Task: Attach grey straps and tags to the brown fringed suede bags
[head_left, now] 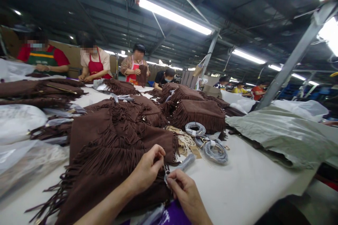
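Fringed bags (111, 147) crowd both hands (165, 179); wrapped straps (215, 151) lie beside them.

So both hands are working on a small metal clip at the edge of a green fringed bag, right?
Not quite: the fringed bag is brown, not green, as the head view shows. The rest holds: the left hand and right hand meet at a small metal clip at its edge.

**One head-worn view, low over the worktable**

A single camera sits on the person's head, facing forward and slightly down along the white table (237, 190). The left hand (148, 168) and right hand (185, 190) fill the lower centre, very near. Ceiling lights (174, 15) cross the upper frame.
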Available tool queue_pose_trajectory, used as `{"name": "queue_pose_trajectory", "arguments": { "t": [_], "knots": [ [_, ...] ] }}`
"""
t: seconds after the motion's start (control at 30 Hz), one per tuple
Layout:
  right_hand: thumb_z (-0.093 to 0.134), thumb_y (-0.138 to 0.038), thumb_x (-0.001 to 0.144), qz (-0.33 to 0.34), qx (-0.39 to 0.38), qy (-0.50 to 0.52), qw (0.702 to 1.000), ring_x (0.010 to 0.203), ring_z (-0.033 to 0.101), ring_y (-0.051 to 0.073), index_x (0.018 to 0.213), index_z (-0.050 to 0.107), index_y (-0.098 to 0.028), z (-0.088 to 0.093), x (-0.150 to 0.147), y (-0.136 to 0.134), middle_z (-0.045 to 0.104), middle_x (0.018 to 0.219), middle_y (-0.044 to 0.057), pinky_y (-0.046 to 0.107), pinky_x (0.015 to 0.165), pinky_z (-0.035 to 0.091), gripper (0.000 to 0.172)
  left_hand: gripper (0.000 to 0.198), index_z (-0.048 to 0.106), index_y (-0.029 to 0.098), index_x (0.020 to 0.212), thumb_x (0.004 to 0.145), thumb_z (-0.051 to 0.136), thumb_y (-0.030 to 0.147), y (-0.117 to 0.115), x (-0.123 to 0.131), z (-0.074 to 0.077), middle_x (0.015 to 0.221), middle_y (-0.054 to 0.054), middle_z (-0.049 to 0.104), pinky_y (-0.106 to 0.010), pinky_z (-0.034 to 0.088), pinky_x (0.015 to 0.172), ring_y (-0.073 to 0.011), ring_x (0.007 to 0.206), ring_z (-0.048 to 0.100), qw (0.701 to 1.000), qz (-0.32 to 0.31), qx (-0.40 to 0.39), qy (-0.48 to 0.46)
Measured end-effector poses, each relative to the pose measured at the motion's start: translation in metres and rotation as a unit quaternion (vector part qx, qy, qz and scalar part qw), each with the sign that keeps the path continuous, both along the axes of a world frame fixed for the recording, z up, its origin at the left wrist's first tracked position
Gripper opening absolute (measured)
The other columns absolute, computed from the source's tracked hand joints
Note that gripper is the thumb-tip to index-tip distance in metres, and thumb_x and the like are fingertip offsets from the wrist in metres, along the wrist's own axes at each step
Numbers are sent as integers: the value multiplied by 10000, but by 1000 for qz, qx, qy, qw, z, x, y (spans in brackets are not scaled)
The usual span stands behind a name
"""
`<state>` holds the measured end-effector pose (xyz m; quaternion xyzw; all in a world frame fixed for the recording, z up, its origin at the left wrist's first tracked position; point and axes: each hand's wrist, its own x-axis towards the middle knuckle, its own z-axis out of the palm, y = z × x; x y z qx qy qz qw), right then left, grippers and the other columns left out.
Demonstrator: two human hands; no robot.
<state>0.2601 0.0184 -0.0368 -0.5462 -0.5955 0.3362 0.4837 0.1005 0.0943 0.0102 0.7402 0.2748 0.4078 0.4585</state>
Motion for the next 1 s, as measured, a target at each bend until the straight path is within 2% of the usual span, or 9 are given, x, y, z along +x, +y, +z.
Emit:
{"name": "queue_pose_trajectory", "arguments": {
  "t": [0.13, 0.23, 0.3, 0.43, 0.53, 0.63, 0.9, 1.0],
  "knots": [
    [627, -557, 826, -8, -12, 76, 997, 469, 364, 98, 715, 583, -194, -5, 0, 3, 415, 538, -79, 222, 463, 298, 382, 257, 573, 183, 890, 682, 454, 89, -1, -5, 4, 802, 1, 536, -257, 380, 687, -162, 759, 498, 994, 11, 54, 93],
    [640, -555, 824, 7, -17, 85, 996, 491, 350, 98, 723, 595, -189, -8, 2, 4, 412, 555, -74, 224, 474, 290, 383, 203, 606, 175, 773, 621, 490, 105, -4, -5, 0, 777, -2, 554, -252, 371, 646, -168, 741, 506, 988, -26, 34, 151],
    [645, -537, 827, 9, -9, 78, 997, 512, 343, 101, 707, 595, -188, -9, 2, 3, 404, 575, -69, 226, 484, 291, 372, 143, 626, 173, 752, 648, 531, 147, -6, -3, -4, 783, -5, 576, -254, 375, 659, -174, 755, 522, 987, -34, 24, 155],
    [662, -507, 818, -8, 21, 79, 997, 558, 383, 116, 673, 604, -190, -10, 1, 1, 437, 611, -50, 229, 509, 324, 354, 69, 621, 162, 689, 670, 571, 205, -10, 5, -11, 710, 4, 591, -259, 365, 658, -176, 732, 535, 991, -11, -13, 130],
    [668, -500, 815, -13, 17, 89, 996, 557, 388, 116, 688, 627, -185, -12, 0, 1, 440, 603, -52, 231, 519, 331, 342, 87, 593, 158, 650, 691, 564, 229, -11, 7, -14, 650, 18, 557, -256, 345, 635, -167, 696, 511, 992, -6, -48, 119],
    [668, -523, 806, -12, 5, 97, 995, 530, 355, 106, 691, 616, -179, -13, 0, 2, 422, 581, -62, 234, 504, 305, 366, 110, 565, 165, 668, 740, 524, 238, -10, 6, -16, 654, 28, 528, -252, 334, 629, -159, 694, 487, 990, -28, -52, 131],
    [661, -531, 809, 11, -20, 99, 995, 577, 365, 114, 697, 584, -171, -9, 3, 1, 433, 609, -54, 240, 539, 299, 384, 130, 465, 203, 708, 838, 461, 211, -10, -2, -8, 740, 0, 543, -257, 352, 647, -179, 731, 508, 969, -92, 33, 225],
    [635, -552, 830, 8, -24, 102, 994, 564, 347, 108, 717, 570, -178, -15, 4, 2, 407, 605, -65, 238, 527, 286, 396, 140, 429, 212, 700, 829, 476, 184, -12, -3, -6, 721, -10, 526, -275, 326, 622, -188, 687, 492, 952, -94, 100, 274]
  ]
}}
